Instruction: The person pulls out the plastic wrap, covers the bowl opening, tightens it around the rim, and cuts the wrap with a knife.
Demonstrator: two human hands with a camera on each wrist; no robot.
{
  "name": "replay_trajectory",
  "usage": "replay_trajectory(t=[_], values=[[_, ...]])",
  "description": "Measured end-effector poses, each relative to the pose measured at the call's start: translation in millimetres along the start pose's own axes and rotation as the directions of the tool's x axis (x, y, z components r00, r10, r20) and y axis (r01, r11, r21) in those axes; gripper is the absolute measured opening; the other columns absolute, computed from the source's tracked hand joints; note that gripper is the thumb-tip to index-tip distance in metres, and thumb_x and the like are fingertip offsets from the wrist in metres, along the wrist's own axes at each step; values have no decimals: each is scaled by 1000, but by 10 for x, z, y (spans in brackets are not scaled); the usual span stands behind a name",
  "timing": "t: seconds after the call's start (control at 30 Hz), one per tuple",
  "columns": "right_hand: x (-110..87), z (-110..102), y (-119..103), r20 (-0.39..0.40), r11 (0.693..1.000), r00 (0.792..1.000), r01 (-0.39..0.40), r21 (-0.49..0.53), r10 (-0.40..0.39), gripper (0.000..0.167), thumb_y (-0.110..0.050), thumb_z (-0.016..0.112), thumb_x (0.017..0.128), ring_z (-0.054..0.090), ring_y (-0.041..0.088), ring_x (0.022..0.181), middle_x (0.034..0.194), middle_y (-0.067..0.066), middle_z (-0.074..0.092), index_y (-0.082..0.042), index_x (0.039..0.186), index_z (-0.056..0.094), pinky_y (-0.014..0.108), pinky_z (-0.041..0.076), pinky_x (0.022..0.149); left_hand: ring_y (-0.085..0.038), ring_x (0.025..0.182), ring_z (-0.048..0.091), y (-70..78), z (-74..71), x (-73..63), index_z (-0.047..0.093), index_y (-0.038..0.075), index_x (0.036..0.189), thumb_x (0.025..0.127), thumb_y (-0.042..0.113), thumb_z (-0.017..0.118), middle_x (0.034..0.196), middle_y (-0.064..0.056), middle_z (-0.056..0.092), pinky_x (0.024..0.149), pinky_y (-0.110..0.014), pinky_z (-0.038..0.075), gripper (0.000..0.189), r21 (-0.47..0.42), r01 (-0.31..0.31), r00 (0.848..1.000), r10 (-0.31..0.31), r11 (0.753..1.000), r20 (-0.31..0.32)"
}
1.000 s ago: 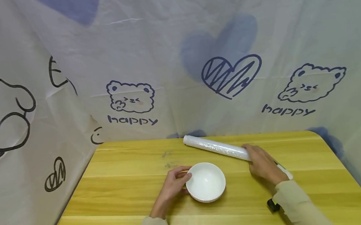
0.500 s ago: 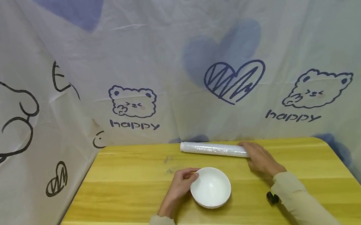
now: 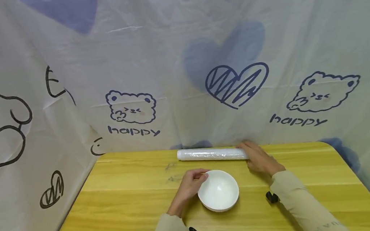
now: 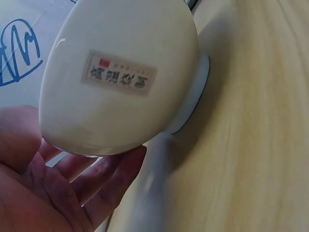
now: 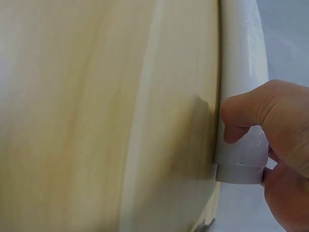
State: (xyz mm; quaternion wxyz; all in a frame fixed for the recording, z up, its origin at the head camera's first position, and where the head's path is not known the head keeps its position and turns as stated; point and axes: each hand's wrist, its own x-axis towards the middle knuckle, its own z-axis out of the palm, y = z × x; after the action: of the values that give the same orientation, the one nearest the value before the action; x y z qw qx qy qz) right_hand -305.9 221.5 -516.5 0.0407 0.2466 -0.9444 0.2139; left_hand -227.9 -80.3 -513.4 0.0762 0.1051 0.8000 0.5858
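A white bowl stands upright at the middle front of the table. My left hand holds its left side, thumb over the rim and fingers along the outer wall. In the left wrist view, a small printed label with dark characters shows on the bowl's outside, and the foot ring is right at the tabletop. At the back edge lies a roll of plastic wrap, whitish and glossy. My right hand grips its right end, with the thumb across it and the white core end sticking out past the hand.
The yellow wood-grain table meets a pale cloth backdrop with drawn hearts and bears right behind the roll. Another cloth wall runs along the left. A dark strapped device shows under the right wrist.
The roll, slanted a second ago, has been turned nearly parallel to the table's back edge and pushed back and left by my right hand. My left hand stays on the bowl.
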Motion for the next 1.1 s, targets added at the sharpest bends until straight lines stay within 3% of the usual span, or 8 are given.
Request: replay_trajectory(t=[0.4, 0.5, 0.6, 0.7, 0.77, 0.87, 1.03, 1.1], values=[[64, 78, -53, -16, 999, 1000, -14, 37, 15, 72, 22, 66, 73, 47, 43, 133, 142, 21, 52, -4, 139, 54, 60, 36, 114, -24, 102, 69, -8, 82, 251, 77, 4, 116, 104, 16, 62, 111, -12, 75, 80, -34, 59, 23, 88, -64, 998, 65, 994, -4], [70, 92, -70, -9, 999, 1000, -25, 41, 25, 75, 23, 65, 74, 45, 43, 136, 146, 21, 50, -6, 142, 51, 59, 35, 116, -25, 103, 68, 15, 63, 300, 76, 2, 117, 106, 18, 60, 113, -13, 74, 83, -35, 58, 26, 68, -69, 998, 70, 995, -8], [72, 94, -89, -21, 999, 1000, -11, 39, 11, 74, 22, 65, 75, 46, 41, 136, 146, 21, 50, -7, 142, 50, 57, 36, 116, -31, 104, 69, 71, -73, 339, 72, -3, 120, 107, 14, 56, 113, -18, 73, 84, -39, 59, 27, 20, -115, 993, 115, 993, -5], [60, 96, -92, -56, 999, 998, 29, 25, -28, 68, 21, 66, 74, 52, 38, 129, 137, 19, 57, -8, 134, 52, 55, 41, 112, -34, 111, 67, 110, -335, 385, 71, -3, 120, 104, 1, 57, 117, -18, 72, 90, -43, 58, 22, 84, -206, 978, 208, 975, -18], [41, 89, -95, -69, 999, 997, 40, 18, -39, 64, 21, 66, 74, 55, 36, 122, 130, 17, 59, -8, 130, 53, 54, 46, 108, -35, 117, 64, 92, -512, 443, 73, -1, 116, 98, -8, 62, 121, -16, 70, 95, -46, 55, 23, 218, -269, 959, 281, 938, -24], [14, 77, -87, -73, 999, 997, 34, 17, -32, 62, 20, 66, 74, 58, 34, 116, 123, 15, 61, -10, 127, 53, 52, 51, 102, -37, 127, 57, 34, -678, 553, 74, 1, 110, 88, -13, 71, 129, -18, 65, 109, -51, 45, 26, 425, -318, 938, 346, 848, 11], [-3, 77, -77, -80, 1000, 997, 8, 19, -7, 51, 1, 79, 83, 61, 33, 111, 120, 14, 62, -11, 125, 53, 52, 54, 97, -37, 121, 58, -106, -700, 755, 67, 8, 112, 78, 2, 88, 130, -14, 63, 108, -48, 46, 40, 661, -345, 932, 327, 666, 156], [-2, 94, -73, -98, 1000, 995, 7, -1, -7, 49, -12, 84, 86, 61, 31, 106, 117, 13, 62, -11, 123, 53, 51, 55, 93, -34, 113, 60, -142, -677, 805, 63, 11, 113, 74, 5, 92, 124, -10, 64, 102, -46, 49, 49, 710, -342, 932, 321, 615, 171]])
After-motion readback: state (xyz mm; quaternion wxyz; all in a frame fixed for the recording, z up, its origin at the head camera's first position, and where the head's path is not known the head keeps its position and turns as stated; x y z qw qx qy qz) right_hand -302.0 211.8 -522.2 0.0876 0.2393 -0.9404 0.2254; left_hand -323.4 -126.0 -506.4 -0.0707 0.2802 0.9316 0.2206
